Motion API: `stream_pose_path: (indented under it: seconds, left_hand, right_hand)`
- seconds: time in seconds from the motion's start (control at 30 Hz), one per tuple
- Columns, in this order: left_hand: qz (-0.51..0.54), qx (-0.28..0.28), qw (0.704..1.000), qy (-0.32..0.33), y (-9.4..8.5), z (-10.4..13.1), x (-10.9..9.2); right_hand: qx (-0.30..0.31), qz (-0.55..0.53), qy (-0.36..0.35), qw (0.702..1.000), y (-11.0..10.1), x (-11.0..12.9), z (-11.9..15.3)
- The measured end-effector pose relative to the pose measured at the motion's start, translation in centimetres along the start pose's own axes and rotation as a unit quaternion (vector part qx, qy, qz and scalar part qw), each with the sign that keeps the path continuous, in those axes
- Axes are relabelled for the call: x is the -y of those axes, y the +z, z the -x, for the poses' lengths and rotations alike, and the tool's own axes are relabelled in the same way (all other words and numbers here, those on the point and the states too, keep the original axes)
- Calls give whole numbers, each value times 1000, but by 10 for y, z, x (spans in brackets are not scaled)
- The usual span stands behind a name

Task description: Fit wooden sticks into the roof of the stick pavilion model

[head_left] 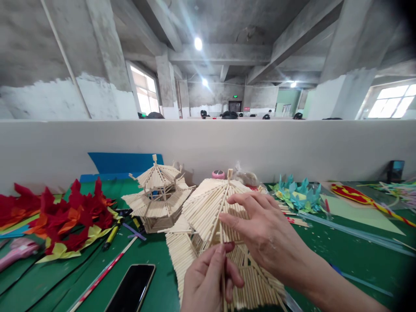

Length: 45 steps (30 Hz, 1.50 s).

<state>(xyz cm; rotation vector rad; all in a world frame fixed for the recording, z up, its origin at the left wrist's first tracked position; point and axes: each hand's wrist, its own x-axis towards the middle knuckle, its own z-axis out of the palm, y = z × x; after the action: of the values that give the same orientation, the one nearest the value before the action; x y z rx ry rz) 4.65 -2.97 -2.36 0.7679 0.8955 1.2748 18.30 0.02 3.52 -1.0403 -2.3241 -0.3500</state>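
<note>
The larger pavilion (pixel 201 212) stands right in front of me on the green table (pixel 156 251), built of pale, slim wooden sticks laid side by side. Its upper roof slopes down in ribbed, faceted panels from a short upright peg, and a wider tier of sticks spreads below. Just behind it to the left is a smaller pavilion (pixel 159 195) of the same pale wood, two-roofed and open-sided in the middle. Farther left, crisp red paper (pixel 76 212) folds into pointed petals with orange and yellow among them; on the right, a pale blue paper flower (pixel 300 195) has similar tips. A dark, glossy phone (pixel 131 288) lies flat near me.

My left hand (pixel 211 273) is closed, thumb and fingers pinched on a thin stick (pixel 223 277) that runs upright before the lower tier. My right hand (pixel 263 229) is loosely open — thumb and forefinger parted, their tips against the upper roof near a ridge.

Over the low white partition (pixel 208 143), a green lit sign (pixel 235 96) and a red sign (pixel 247 108) hang far off — both too small to read.
</note>
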Motion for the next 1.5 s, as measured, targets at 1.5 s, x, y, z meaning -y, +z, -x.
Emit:
stream_pose_path:
  seconds: [1.5]
  left_hand:
    - [-25, -4, 1000, 0, -1, 0, -1]
  right_hand:
    - [2, 7, -1, 1000, -2, 1, 0]
